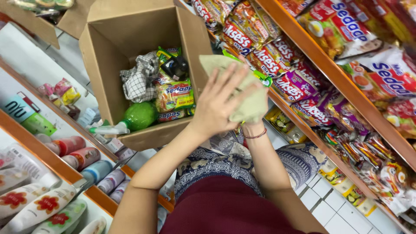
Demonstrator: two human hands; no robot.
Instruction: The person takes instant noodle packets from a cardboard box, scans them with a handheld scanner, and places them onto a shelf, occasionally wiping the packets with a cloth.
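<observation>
The person stands in a narrow shop aisle and holds a folded beige cloth [242,93] up at chest height, just over the near right corner of an open cardboard box [130,39]. The left hand [219,102] lies flat across the cloth, fingers spread and nearly straight, pressing rather than gripping. The right hand [255,117] sits underneath and is mostly hidden by the fabric; it seems to cup the cloth from below, though I cannot tell how far its fingers curl. Held between the two palms like this, the cloth stays folded and off the goods.

Inside the box, against its far wall, lie noodle packets [174,96], a checked rag [139,78] and a green spray bottle [130,119] on its side toward the near left corner. Packets crowd the shelf [346,82] to the right; bottles line the shelves on the left.
</observation>
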